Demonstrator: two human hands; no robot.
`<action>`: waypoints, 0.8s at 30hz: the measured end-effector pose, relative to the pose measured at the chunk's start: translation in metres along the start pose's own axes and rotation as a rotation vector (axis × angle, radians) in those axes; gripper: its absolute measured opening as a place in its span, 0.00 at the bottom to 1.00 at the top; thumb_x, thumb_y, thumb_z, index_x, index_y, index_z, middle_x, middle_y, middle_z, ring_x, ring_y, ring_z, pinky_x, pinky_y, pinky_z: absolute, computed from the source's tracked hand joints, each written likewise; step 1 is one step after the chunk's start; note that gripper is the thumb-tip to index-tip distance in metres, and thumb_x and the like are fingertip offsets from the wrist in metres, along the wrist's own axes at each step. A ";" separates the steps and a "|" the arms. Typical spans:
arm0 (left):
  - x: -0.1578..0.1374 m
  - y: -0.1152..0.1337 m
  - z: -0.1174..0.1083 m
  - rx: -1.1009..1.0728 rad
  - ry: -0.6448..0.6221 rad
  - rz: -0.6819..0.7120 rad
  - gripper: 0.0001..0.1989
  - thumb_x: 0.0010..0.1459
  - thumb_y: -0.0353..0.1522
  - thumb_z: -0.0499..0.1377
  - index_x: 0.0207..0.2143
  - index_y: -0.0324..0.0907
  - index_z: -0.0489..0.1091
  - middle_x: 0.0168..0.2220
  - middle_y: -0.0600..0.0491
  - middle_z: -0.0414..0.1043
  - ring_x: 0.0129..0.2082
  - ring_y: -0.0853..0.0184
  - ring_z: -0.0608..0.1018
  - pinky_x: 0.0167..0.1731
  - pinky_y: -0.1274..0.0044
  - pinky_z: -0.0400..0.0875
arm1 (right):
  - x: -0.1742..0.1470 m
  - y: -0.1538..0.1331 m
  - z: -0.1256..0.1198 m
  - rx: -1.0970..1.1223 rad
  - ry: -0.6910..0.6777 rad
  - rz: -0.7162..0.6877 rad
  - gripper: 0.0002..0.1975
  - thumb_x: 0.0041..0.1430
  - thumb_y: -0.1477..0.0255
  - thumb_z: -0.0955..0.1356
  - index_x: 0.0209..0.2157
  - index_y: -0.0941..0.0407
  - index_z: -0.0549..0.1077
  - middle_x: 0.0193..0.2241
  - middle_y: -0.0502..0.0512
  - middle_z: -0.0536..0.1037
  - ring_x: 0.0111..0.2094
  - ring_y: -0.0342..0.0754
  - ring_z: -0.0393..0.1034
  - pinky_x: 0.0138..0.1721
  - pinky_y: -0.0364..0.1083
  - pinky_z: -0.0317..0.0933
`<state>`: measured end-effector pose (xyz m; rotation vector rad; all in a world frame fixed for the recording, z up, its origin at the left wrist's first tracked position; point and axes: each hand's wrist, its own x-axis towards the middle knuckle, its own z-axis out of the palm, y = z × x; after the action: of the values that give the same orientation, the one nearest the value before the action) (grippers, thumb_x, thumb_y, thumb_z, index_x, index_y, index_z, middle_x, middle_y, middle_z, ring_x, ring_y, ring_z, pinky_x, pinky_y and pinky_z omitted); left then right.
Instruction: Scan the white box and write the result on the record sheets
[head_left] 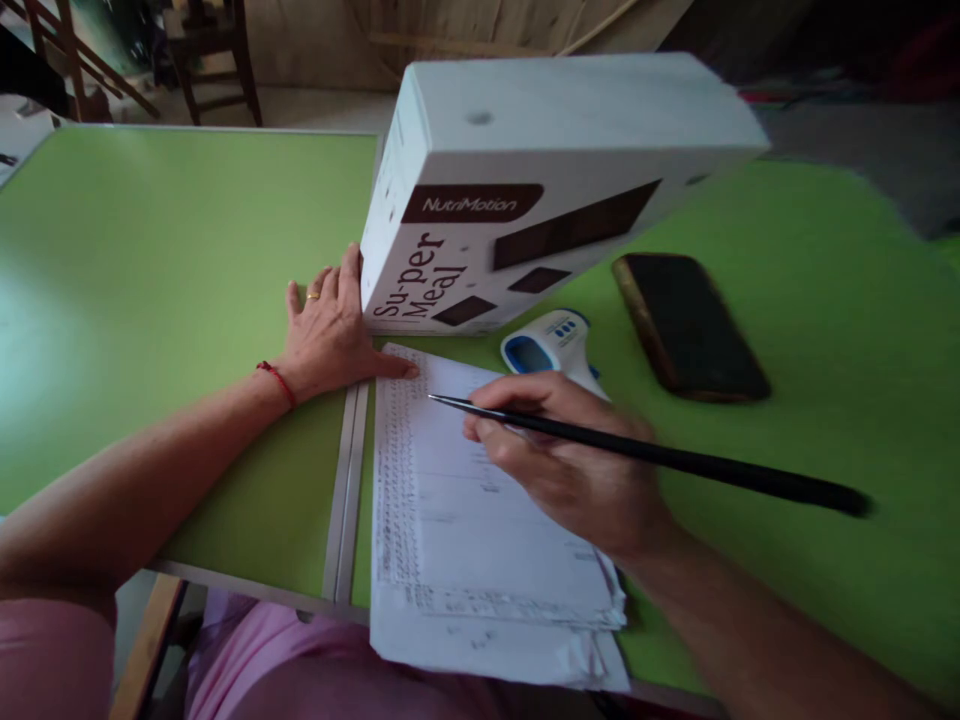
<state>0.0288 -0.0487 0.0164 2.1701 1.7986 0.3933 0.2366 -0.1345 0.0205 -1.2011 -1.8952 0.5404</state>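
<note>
Pink clothing (pixel 277 665): bunching up below your hands, closest to the camera.
Right hand (pixel 566 455): you're curling it around a black pen (pixel 697 462) in a normal writing grip, pinching near the tip, with the back end sticking way out past your hand.
Pen tip (pixel 444 401): pointing toward your left thumb; honestly can't tell if it's touching the page.
Left hand (pixel 334 330): you're spreading it out, fingers fanned and gripping nothing, thumb lying across the top left corner of the papers (pixel 480 540). Fingers are sitting right at the side of the white box (pixel 480 230), can't tell if they're touching.
Paper stack: lying under your right hand, tiny blurry marks running down its left side, bottom corner curling.
Box print: reading "NutriMotion" and "Su-per Meal", standing just beyond your left hand.
Thermometer (pixel 559 345): lying just beyond your right hand, which is hiding part of it.
Phone (pixel 694 325): lying dark-screened, beyond and right of your right hand.
Green table (pixel 187 230): running under both hands.
Red bracelet (pixel 279 385): circling your left wrist.
</note>
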 end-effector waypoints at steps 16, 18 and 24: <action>0.003 -0.004 -0.002 -0.009 -0.081 0.012 0.76 0.27 0.58 0.72 0.71 0.35 0.38 0.70 0.31 0.44 0.70 0.37 0.47 0.68 0.46 0.32 | -0.001 0.006 0.020 0.047 0.012 0.139 0.08 0.57 0.67 0.68 0.26 0.53 0.70 0.17 0.46 0.73 0.17 0.42 0.66 0.19 0.41 0.60; 0.003 -0.004 -0.002 -0.014 -0.083 0.012 0.76 0.27 0.57 0.72 0.71 0.35 0.39 0.70 0.31 0.45 0.70 0.37 0.48 0.68 0.46 0.33 | -0.001 0.006 0.021 0.044 0.004 0.131 0.07 0.58 0.67 0.68 0.27 0.52 0.70 0.17 0.46 0.73 0.17 0.42 0.66 0.19 0.41 0.61; 0.003 -0.005 -0.002 -0.038 -0.055 0.036 0.75 0.26 0.57 0.73 0.70 0.39 0.42 0.69 0.33 0.47 0.69 0.37 0.50 0.68 0.45 0.34 | -0.002 0.007 0.021 0.015 -0.006 0.113 0.08 0.59 0.66 0.68 0.27 0.52 0.70 0.18 0.47 0.74 0.18 0.43 0.67 0.20 0.43 0.62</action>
<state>0.0242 -0.0448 0.0162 2.1684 1.7123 0.3693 0.2243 -0.1317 0.0028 -1.3036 -1.8334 0.6177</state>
